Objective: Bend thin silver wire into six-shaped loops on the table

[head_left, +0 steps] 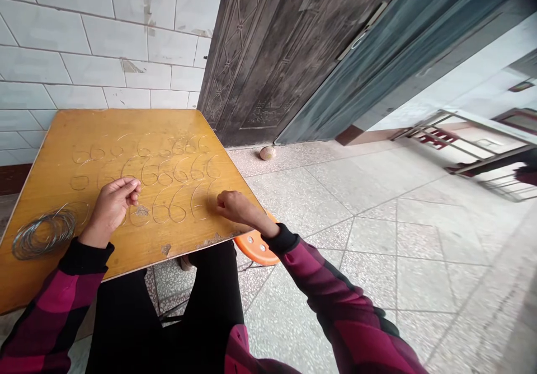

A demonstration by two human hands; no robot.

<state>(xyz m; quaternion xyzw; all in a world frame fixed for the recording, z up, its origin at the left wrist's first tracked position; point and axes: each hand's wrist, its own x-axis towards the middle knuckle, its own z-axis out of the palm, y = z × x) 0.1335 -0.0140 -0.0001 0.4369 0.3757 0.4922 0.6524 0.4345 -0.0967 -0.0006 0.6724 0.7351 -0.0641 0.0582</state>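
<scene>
Over the wooden table (168, 122), my left hand (115, 203) is closed in a pinch; anything between thumb and finger is too thin to make out. My right hand (235, 206) is curled closed low over the table's right side, beside a curved wire (192, 203); its fingertips are hidden. Bent wire pieces shaped like sixes, such as a looped wire (178, 213), lie in rows between and beyond my hands. A coil of silvery wire (25, 239) rests at the table's left, near my left wrist.
An orange stool (258, 249) stands under the table's right edge. White tiled wall (109, 77) and a dark carved door (268, 55) rise behind. A round ball-like object (267, 153) lies on the floor by the door. A metal-framed rack (474, 144) stands far right.
</scene>
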